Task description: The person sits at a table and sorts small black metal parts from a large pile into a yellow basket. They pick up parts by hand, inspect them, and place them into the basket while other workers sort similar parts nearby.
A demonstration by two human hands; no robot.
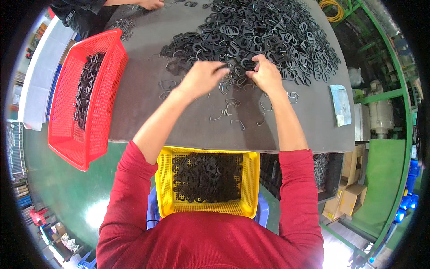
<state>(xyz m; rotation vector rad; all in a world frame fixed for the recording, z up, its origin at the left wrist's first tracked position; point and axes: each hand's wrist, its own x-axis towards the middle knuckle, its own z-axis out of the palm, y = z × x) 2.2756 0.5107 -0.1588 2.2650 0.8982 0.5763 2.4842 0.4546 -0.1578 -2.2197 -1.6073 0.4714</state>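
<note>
A large pile of black plastic hooks [255,33], many with thin wire pieces among them, covers the far part of the grey table [156,130]. My left hand [201,80] is at the pile's near edge, its fingers closed on a black plastic hook [221,67]. Just to its right, my right hand [266,76] pinches another black hook [251,67] between thumb and forefinger; the fingers partly cover it. Bent metal wires [232,104] lie loose on the table below and between both hands.
A yellow basket [163,179] of black hooks stands below the table's near edge. On the left is a red basket [103,107] with more hooks. A light-blue packet [341,105] lies at the right edge. Another person's hand [151,4] rests at the far left.
</note>
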